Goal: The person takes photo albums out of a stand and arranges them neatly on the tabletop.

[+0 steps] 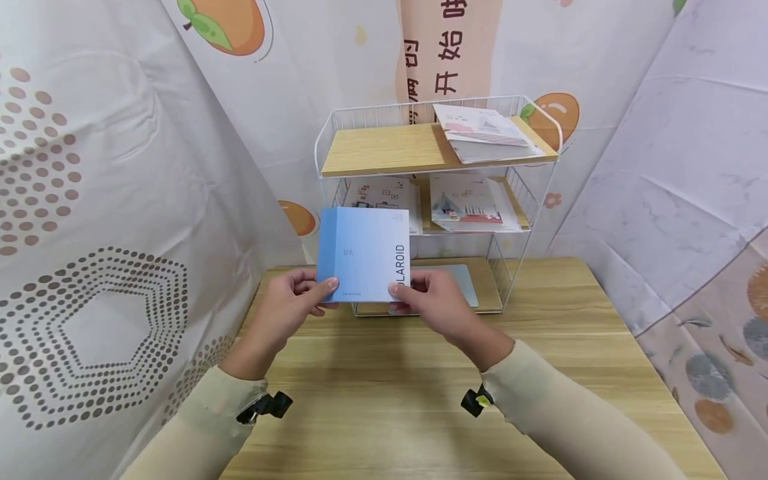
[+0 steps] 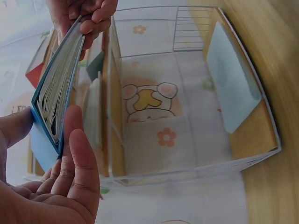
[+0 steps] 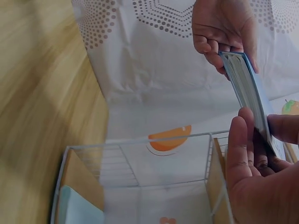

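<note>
A blue-to-white photo album (image 1: 369, 253) with "LAROID" lettering is held up in front of the shelf rack. My left hand (image 1: 294, 293) grips its lower left corner, thumb on the cover and fingers behind. At the lower right corner my right hand (image 1: 435, 300) pinches it the same way. The left wrist view looks along the edge of the album (image 2: 58, 88), where its stacked pages show between blue covers. In the right wrist view the album (image 3: 247, 88) also appears edge-on, closed, with both hands on it.
A white wire rack with wooden shelves (image 1: 384, 147) stands at the back of the wooden table (image 1: 384, 400). Printed booklets (image 1: 486, 137) lie on its top shelf, more booklets (image 1: 468, 200) on the middle one. A pale blue flat item (image 2: 233, 77) lies on the bottom shelf.
</note>
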{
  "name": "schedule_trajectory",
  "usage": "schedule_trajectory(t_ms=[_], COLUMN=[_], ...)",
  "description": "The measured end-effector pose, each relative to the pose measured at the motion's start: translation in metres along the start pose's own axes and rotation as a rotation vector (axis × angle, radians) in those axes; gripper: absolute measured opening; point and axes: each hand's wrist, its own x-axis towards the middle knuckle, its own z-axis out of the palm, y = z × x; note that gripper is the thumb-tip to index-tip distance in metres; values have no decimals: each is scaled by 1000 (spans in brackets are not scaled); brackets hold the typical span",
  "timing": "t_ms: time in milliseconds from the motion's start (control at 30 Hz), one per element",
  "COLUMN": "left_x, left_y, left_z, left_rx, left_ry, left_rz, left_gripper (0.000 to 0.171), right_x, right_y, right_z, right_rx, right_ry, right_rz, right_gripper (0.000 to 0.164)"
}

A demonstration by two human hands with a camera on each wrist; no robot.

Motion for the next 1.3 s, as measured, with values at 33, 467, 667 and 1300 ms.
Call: schedule_trajectory(t_ms=[33,467,667,1300], left_x=[-2,-17,-25,-46], left_y=[-4,-48,-68,-142], left_z=[1,7,12,40], left_rx=[-8,-63,-88,-189], left_ry=[-3,4,39,95], left_rz=[-9,-87,-149,-255], left_gripper=[53,50,51,45], right_x=[-1,-7,-9,-25], right_y=[3,44,64,136], right_z=[2,20,30,49], right_rx=[3,15,29,131], right_ry=[0,-14,-35,-56], right_rz=[2,25,26,138], right_gripper=[25,25,25,27])
